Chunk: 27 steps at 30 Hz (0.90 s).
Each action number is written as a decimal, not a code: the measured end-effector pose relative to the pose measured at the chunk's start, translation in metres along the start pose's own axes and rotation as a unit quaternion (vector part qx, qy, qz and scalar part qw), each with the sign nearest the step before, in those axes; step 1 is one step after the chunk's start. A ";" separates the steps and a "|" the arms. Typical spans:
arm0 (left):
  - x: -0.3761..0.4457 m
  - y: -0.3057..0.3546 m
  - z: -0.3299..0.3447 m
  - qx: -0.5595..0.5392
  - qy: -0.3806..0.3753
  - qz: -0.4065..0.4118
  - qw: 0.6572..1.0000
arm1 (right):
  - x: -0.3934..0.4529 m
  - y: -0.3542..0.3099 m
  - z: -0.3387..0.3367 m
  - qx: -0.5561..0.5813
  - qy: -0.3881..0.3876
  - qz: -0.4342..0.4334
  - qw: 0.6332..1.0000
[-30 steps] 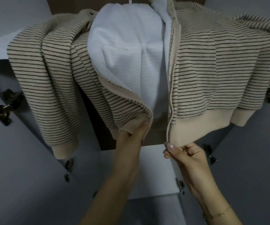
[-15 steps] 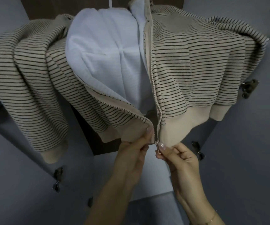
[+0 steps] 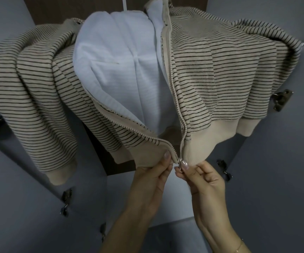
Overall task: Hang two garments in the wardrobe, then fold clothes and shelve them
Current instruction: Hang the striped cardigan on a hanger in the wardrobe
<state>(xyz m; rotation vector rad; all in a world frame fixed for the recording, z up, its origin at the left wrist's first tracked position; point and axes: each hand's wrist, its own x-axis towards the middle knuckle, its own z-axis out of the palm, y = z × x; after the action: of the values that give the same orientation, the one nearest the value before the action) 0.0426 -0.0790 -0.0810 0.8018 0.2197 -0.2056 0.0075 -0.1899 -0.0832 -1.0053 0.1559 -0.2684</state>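
A beige zip jacket with thin black stripes hangs in front of the open wardrobe, unzipped, its white fleece lining showing. My left hand pinches the bottom hem of the jacket's left front panel beside the zipper teeth. My right hand pinches the zipper slider at the bottom of the right front panel. The two zipper ends nearly meet between my thumbs. The hanger is mostly hidden; only a thin white hook shows at the top.
Grey wardrobe doors stand open on both sides, with metal hinges on their inner faces. The dark brown wardrobe interior lies behind the jacket. A pale shelf panel sits below my hands.
My hands brought the two front panels together at the hem; the gap between the zipper ends has closed. The view shifted slightly.
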 end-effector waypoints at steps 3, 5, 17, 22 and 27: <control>0.000 0.000 0.000 0.014 0.002 0.007 1.000 | -0.001 0.003 0.001 -0.009 -0.003 -0.006 1.000; -0.001 -0.001 0.000 0.035 0.000 0.018 0.999 | -0.002 0.004 0.002 -0.020 0.007 -0.014 1.000; -0.011 -0.004 -0.011 0.220 -0.014 0.082 0.972 | 0.002 0.008 0.006 -0.025 0.048 -0.023 0.998; -0.011 0.001 -0.016 0.230 -0.010 0.028 0.973 | 0.005 0.010 0.010 0.007 0.039 0.035 0.999; -0.011 0.003 -0.021 0.095 -0.010 -0.004 0.995 | 0.012 0.003 0.002 -0.075 -0.025 0.060 0.995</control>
<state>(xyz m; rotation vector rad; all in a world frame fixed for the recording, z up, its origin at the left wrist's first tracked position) 0.0309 -0.0607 -0.0900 0.9876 0.1851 -0.2445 0.0203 -0.1903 -0.0850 -1.1473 0.1911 -0.1232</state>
